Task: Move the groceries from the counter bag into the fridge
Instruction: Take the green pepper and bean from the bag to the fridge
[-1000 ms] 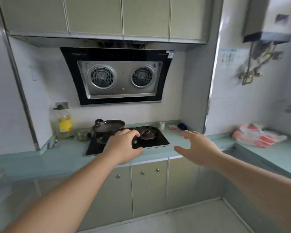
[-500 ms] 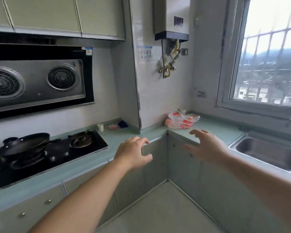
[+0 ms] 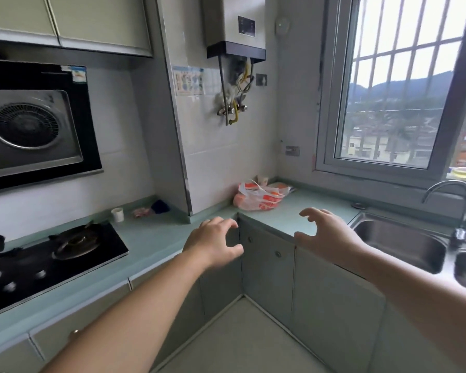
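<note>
We reach both arms out over a kitchen corner, our left hand and right hand held in the air in front of the desk, each with fingers spread and loosely curled, neither grip holding anything. The bag, a white and orange plastic one with its handles slack, lies slumped on the desk in the far corner, against the tiled wall and below the water heater; it sits beyond both hands, nearer the right one, and touches neither. What is inside the bag we cannot make out. To our left a black hob is set into the desk, with a range hood on the wall above it, and a small white cup stands on the desk behind the hob, near a pink scrap and a dark blue object we cannot identify. To our right a steel sink with a curved tap lies under a barred window that looks out on hills and rooftops. Pale green cabinet doors run beneath the desk on both sides of the corner.
</note>
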The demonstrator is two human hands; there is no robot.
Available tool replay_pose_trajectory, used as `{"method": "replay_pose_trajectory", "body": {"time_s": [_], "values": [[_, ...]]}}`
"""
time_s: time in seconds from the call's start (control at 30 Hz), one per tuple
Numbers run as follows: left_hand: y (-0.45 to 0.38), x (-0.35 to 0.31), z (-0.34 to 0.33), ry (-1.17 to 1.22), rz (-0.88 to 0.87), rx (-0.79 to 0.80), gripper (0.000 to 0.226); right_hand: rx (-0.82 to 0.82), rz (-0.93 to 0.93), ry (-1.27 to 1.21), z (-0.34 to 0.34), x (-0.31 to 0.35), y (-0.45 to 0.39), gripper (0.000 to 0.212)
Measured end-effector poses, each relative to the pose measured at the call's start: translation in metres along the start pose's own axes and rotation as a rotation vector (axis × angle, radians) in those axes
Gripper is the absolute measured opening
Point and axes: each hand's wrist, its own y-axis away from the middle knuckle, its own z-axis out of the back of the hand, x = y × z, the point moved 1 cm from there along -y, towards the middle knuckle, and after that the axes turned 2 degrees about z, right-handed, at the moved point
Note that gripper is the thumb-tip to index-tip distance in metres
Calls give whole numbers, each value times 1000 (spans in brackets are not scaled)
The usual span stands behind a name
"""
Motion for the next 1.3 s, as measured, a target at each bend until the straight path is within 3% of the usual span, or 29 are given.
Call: {"method": "replay_pose_trajectory", "body": {"time_s": [0.27, 0.6, 0.87, 1.3], "values": [[-123, 46, -32, -7, -124, -48, 48, 23, -35, -7, -34, -6, -110, 52], [-254, 89, -56, 48, -118, -28, 41, 13, -65, 56, -69, -26, -236, 51], [-351, 87, -103, 24, -72, 60, 43, 59, -71, -8, -112, -89, -326, 51], [-536, 42, -160, 84, 28, 52, 30, 105, -29, -104, -146, -221, -505, 34]]}}
